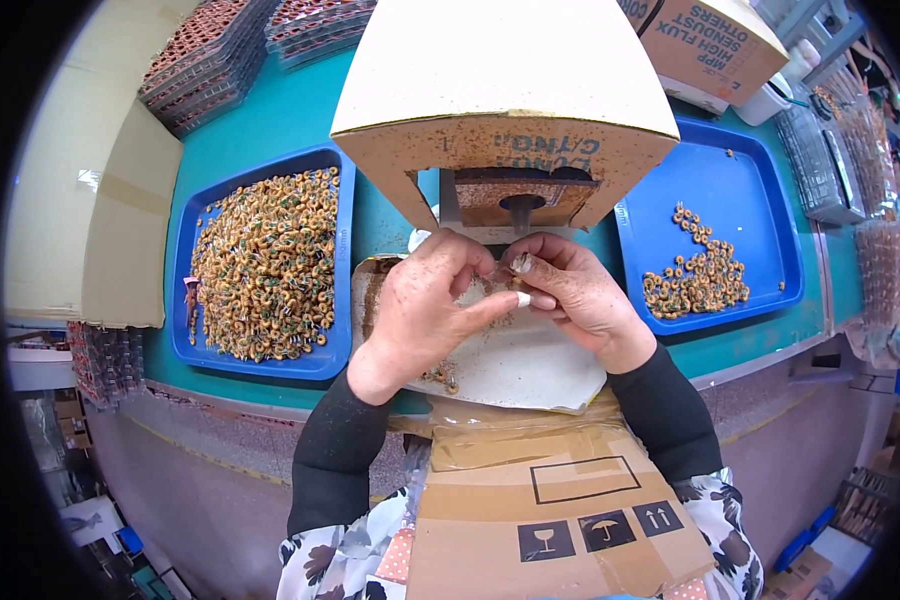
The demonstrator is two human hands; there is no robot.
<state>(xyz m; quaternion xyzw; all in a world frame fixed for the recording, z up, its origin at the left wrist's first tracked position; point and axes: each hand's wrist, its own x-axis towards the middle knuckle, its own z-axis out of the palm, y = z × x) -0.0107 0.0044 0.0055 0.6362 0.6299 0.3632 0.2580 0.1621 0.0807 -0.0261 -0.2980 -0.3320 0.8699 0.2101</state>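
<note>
I see the left hand (425, 300) and right hand (582, 297) curled, fingertips nearly meeting; what they pinch I can't tell. Wound ring cores (270, 260) heap the left blue tray (346, 245), fewer the right blue tray (670, 185). Inverted dark lettering (550, 150) marks the cardboard hood (500, 70); glass, umbrella and arrow symbols (604, 532) mark the lap carton (470, 500).

so my arm sleeves (338, 450) are plain black, my shirt (735, 525) white with dark leaf print, trays (675, 185) solid blue, tabletop (378, 215) teal, ring cores (270, 265) tan flecked green

Wineglass (546, 540), umbrella (607, 531), arrow signs (658, 517) on cardboard (490, 500), lettering (540, 143) on hood (515, 75), rear carton (715, 45) (both upside down), blue trays (344, 245)
</note>
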